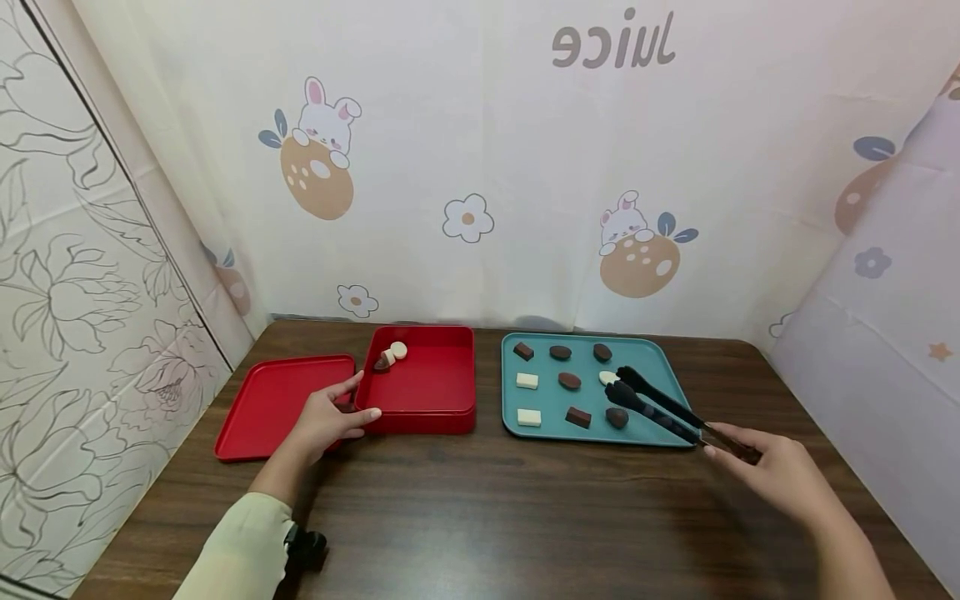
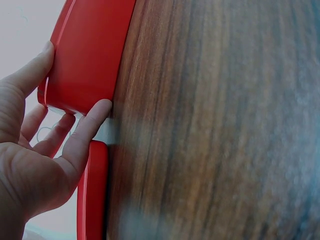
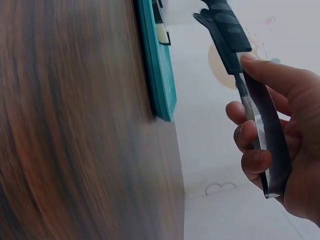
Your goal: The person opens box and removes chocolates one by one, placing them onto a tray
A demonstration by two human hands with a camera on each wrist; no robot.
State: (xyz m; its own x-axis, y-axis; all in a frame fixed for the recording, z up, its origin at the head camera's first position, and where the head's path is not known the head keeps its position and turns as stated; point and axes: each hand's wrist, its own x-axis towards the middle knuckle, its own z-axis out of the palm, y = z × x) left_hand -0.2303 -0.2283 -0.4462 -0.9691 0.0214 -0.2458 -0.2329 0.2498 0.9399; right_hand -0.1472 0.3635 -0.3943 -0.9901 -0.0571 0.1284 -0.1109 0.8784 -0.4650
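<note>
My left hand [image 1: 327,418] rests at the near left corner of the red box [image 1: 431,375]. In the left wrist view its thumb lies on one face, its spread, fairly straight fingers [image 2: 92,122] along the other. Inside the box sit a white round piece [image 1: 399,350] and brown and white pieces [image 1: 382,362] of chocolate. My right hand [image 1: 780,467] grips black-tipped tongs [image 1: 663,408] by the handle, thumb on one arm and fingers curled round the other. The tong tips are slightly apart beside a white oval chocolate [image 1: 608,377] on the teal tray [image 1: 553,430].
Several brown and white chocolates, such as a brown oval [image 1: 569,381] and a white block [image 1: 528,417], lie in rows on the tray. A flat red lid [image 1: 258,408] is left of the box. Behind the wooden table [image 1: 480,517] hangs a patterned curtain [image 1: 465,150].
</note>
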